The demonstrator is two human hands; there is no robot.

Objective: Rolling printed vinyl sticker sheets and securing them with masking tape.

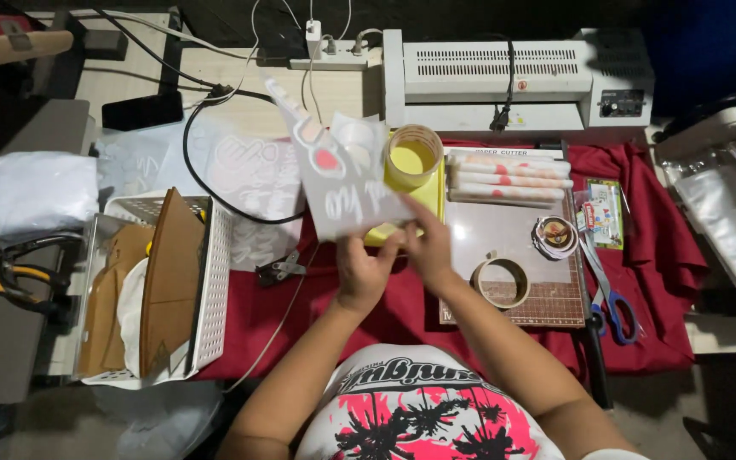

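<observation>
2 hands, left hand [365,271], right hand [427,247], gripping a sticker sheet [344,175] (upright); tape roll [500,282] nearby

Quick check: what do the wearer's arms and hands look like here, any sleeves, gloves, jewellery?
Both arms are bare from the wrist up; no sleeves reach the forearms. The left hand and right hand wear no gloves, and no rings, watch or bracelets show from this view. The only clothing visible is a white printed T-shirt with a pink and black palm-tree graphic.

Red cloth [334,315] lies bare below; tape rolls [501,282] and scissors [608,294] crowd the right
</observation>
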